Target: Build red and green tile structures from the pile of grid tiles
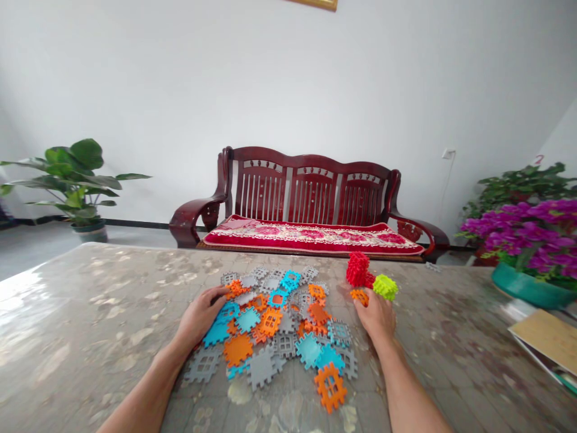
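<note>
The tile heap [270, 337] is being pressed by the left hand [201, 316], its fingers narrow and flat. An orange tile [359, 296] is being pinched by the right hand [376, 316], with a red block [358, 269] and green block [385, 287] just beyond the fingertips.

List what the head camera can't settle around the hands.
Head view:
- Tiles under the left hand: its palm hides them.
- Orange piece: fingers of the right hand cover it; grip unclear.
- Red block cluster: far side hidden, joins blurred.
- Framed picture: cut off by the top edge.
- Tan folder: cut off by the right edge.
</note>
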Motion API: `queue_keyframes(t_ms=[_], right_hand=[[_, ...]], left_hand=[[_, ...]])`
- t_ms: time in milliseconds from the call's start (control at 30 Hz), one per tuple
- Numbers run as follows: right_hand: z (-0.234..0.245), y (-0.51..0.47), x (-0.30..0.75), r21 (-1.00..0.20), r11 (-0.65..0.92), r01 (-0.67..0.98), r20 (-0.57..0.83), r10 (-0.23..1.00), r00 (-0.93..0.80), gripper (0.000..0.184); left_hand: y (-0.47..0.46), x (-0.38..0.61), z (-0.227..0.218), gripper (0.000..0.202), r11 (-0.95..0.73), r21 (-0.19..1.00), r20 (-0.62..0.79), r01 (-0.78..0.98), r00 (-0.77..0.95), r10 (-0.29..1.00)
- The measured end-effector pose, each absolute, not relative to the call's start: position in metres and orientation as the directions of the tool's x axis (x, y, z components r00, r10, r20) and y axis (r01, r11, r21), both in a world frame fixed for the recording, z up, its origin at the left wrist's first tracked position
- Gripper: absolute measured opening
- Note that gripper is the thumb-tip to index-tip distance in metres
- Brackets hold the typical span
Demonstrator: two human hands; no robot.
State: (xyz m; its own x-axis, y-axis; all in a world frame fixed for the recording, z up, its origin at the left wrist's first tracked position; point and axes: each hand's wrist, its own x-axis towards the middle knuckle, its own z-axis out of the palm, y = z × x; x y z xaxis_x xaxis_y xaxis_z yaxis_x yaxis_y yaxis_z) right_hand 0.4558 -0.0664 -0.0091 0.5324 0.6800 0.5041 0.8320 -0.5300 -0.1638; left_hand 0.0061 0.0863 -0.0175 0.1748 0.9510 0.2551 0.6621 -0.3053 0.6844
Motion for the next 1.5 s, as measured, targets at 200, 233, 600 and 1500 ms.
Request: queue_keyframes(t_ms=[200,233,600,1500], right_hand=[[-0.007,-0.069,0.459,-0.202,-0.539,0.818,0.46,0.685,0.565,0.039],[-0.006,-0.07,0.458,-0.209,-0.525,0.825,0.479,0.681,0.554,0.038],[-0.001,-0.046,0.414,-0.467,0.017,0.884,0.522,0.813,0.259,0.036],[0.024,-0.031,0.411,-0.619,-0.059,0.783,0.271,0.92,0.283,0.063]], left_hand=[[0.087,0.006,-0.019,0.039,-0.319,0.673,0.269,0.668,0.18,0.946],[0.087,0.005,-0.02,0.039,-0.32,0.672,0.271,0.668,0.18,0.946],[0.087,0.006,-0.019,0.04,-0.309,0.668,0.254,0.677,0.183,0.95],[0.087,0.007,-0.017,0.04,-0.294,0.662,0.26,0.689,0.157,0.953]])
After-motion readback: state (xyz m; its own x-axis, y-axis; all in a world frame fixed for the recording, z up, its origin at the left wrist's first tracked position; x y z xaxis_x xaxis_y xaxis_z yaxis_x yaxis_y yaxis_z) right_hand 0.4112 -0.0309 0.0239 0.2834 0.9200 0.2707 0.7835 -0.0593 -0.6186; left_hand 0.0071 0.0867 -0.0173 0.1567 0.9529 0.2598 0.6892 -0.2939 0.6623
